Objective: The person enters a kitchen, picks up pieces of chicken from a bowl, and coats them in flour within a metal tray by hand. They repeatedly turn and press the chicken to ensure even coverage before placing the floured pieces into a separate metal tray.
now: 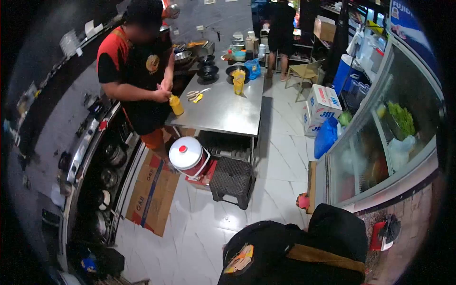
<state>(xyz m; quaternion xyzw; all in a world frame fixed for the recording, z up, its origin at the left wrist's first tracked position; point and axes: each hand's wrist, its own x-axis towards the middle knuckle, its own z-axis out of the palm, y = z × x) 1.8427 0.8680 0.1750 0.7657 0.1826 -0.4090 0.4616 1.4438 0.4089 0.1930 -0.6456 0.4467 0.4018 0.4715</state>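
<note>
Neither of my own hands shows in the head view. At the near left corner of the steel table (228, 116), a co-worker (135, 66) in a black and orange-red shirt has both hands (165, 91) together at the top of a yellow squeeze bottle (176, 105). Scissors (194, 95) lie on the tabletop beside a small yellow packet piece (198, 98). Farther right stands an opened yellow pouch (238, 82). Black bowls (207, 72) and a blue plastic bag (254, 69) sit toward the back.
A white-lidded red cooler (186, 151) and a black stool (232, 179) stand before the table. Flattened cardboard (154, 192) covers floor at left. A glass-door fridge (389, 128) and cartons (324, 105) line the right. Black clothing (285, 251) fills the bottom; another person (281, 31) stands behind.
</note>
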